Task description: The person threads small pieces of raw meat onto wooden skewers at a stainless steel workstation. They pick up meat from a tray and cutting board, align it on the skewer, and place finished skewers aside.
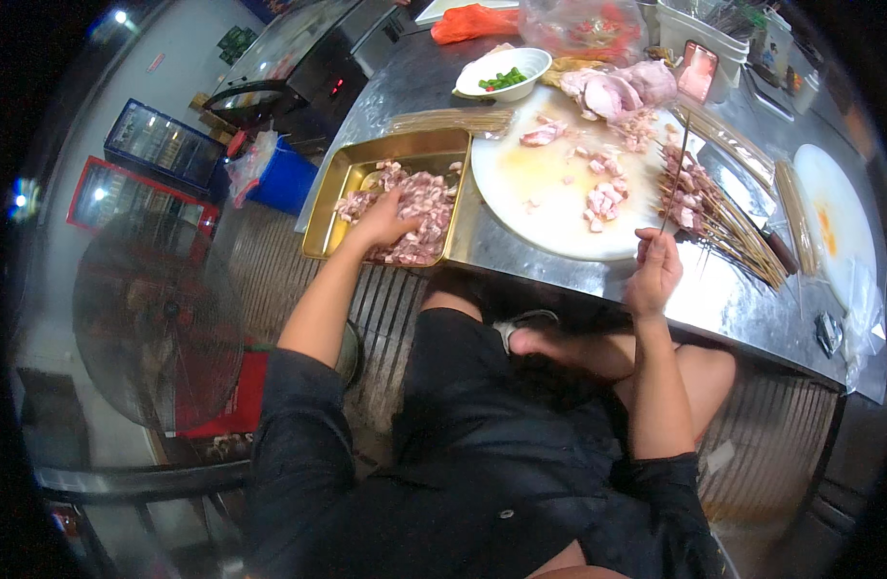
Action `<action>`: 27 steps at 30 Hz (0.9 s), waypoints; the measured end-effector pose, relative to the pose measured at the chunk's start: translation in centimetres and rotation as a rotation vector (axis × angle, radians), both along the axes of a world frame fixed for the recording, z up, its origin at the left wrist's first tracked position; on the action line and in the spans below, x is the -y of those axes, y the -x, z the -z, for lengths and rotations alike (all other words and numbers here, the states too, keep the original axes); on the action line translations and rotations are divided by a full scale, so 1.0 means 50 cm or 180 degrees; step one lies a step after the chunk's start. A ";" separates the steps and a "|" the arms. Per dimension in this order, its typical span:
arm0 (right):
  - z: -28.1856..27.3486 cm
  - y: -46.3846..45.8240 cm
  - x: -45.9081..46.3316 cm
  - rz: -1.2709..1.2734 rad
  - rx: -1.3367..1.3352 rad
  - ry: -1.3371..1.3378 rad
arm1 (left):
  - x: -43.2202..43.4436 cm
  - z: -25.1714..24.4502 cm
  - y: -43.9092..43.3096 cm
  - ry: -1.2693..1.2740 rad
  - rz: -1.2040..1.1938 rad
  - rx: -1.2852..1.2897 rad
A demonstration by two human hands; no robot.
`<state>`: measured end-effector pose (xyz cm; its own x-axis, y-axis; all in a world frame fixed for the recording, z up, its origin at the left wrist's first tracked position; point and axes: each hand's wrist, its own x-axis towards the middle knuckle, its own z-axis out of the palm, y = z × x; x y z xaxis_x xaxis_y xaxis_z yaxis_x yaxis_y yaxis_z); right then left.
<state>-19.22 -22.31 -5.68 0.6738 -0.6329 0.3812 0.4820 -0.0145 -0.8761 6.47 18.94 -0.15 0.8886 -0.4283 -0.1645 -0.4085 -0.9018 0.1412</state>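
Observation:
My left hand (pixel 384 223) rests on a heap of diced raw meat (pixel 425 199) in a rectangular gold-coloured metal tray (pixel 314 210). Its fingertips are partly hidden, so whether they pinch a piece is unclear. Upright in my right hand (pixel 654 271) is a thin skewer (pixel 678 170), with no meat visible on it. Just beyond that hand lies a pile of meat-threaded skewers (pixel 685 192), their bare sticks fanning toward the table's front right. Pale diced pieces, probably fat (pixel 606 199), sit on a round white cutting board (pixel 530 217) between the hands.
Large pale meat pieces (pixel 620 90) lie at the board's far edge, near a white bowl of cut green peppers (pixel 512 76). Bundled skewers (pixel 450 121) lie behind the tray. A phone (pixel 698 71) leans against a white tub. At left stand a fan (pixel 161 318) and blue bin (pixel 284 174).

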 end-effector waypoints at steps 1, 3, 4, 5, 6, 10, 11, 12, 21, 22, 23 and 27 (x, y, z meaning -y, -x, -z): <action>0.001 -0.001 -0.001 0.0020 0.0023 0.0037 | 0.007 0.002 -0.006 0.0268 -0.0048 -0.0161; 0.001 -0.003 -0.001 0.0046 0.0103 0.0049 | 0.020 -0.003 -0.016 0.0354 0.0135 0.0095; 0.002 -0.002 -0.001 0.0032 0.0081 0.0038 | 0.026 -0.015 -0.026 0.0408 0.0165 0.0093; 0.002 -0.003 0.000 0.0065 0.0020 0.0081 | 0.030 -0.030 -0.037 0.0462 0.0195 0.0087; 0.002 -0.003 0.001 0.0075 0.0003 0.0072 | 0.029 -0.050 -0.049 0.0636 0.0126 0.0272; 0.002 0.001 0.005 0.0088 -0.0023 0.0178 | 0.009 -0.117 -0.077 0.0775 -0.0133 0.0200; 0.001 -0.001 0.006 0.0055 0.0023 0.0172 | -0.003 -0.124 -0.074 0.0733 0.0083 0.0404; 0.001 -0.003 0.006 0.0038 -0.0019 0.0166 | -0.014 -0.133 -0.072 0.0794 0.0182 0.0155; 0.003 -0.008 0.005 0.0002 -0.0029 0.0169 | 0.007 -0.122 0.002 0.0808 0.0753 -0.0638; 0.003 -0.009 0.005 0.0006 -0.0069 0.0199 | 0.025 -0.109 0.022 0.0616 0.1058 -0.0284; 0.004 -0.010 0.005 0.0028 -0.0101 0.0247 | 0.042 -0.097 0.041 0.0442 0.1239 0.0035; 0.001 -0.005 0.006 0.0083 -0.0506 0.0719 | 0.104 -0.064 0.084 0.0499 0.1274 0.0257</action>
<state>-18.99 -22.62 -5.74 0.7210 -0.5619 0.4055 0.3355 -0.2288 -0.9138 2.29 13.73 3.03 0.6547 -0.7559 -0.0069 -0.7369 -0.6402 0.2170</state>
